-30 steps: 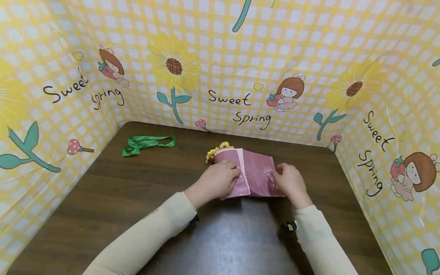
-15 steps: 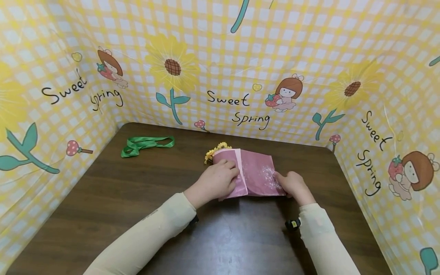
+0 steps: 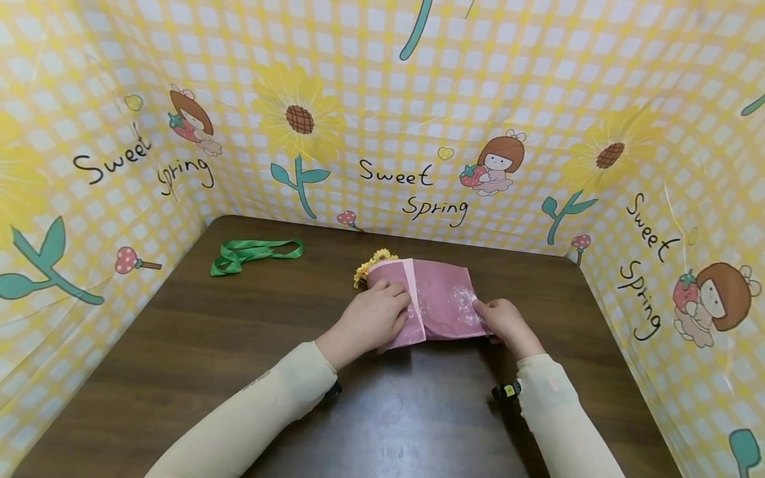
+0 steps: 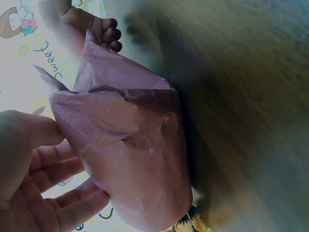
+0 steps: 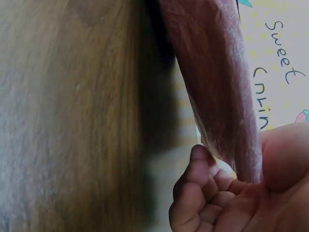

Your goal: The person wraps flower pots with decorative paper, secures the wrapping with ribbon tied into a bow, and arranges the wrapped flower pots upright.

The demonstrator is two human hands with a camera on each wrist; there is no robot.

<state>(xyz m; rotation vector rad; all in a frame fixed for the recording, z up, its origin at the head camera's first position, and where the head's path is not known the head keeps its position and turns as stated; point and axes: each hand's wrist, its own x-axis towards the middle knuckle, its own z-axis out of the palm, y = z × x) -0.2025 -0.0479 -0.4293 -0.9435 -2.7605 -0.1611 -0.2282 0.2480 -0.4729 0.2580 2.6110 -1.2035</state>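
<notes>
A bunch of yellow flowers (image 3: 372, 267) is rolled in pink wrapping paper (image 3: 445, 299), blossoms peeking out at its left end. A light pink paper edge slants across the roll. My left hand (image 3: 372, 318) holds the roll near the blossoms; in the left wrist view, its thumb and fingers lie along one side of the paper (image 4: 135, 159). At the roll's right end, my right hand (image 3: 508, 324) pinches the paper, thumb on top. The right wrist view shows the paper (image 5: 219, 82) between thumb and curled fingers. Any stems are hidden inside.
A loosely looped green ribbon (image 3: 254, 253) lies at the back left of the dark wooden table (image 3: 239, 332). A yellow checked cloth (image 3: 382, 119) with printed flowers stands around the back and sides. A black wrist device (image 3: 507, 390) sits under the right cuff.
My right hand has shifted from the roll's right side to its lower right corner, its thumb now on the paper. The roll and my left hand have moved slightly left.
</notes>
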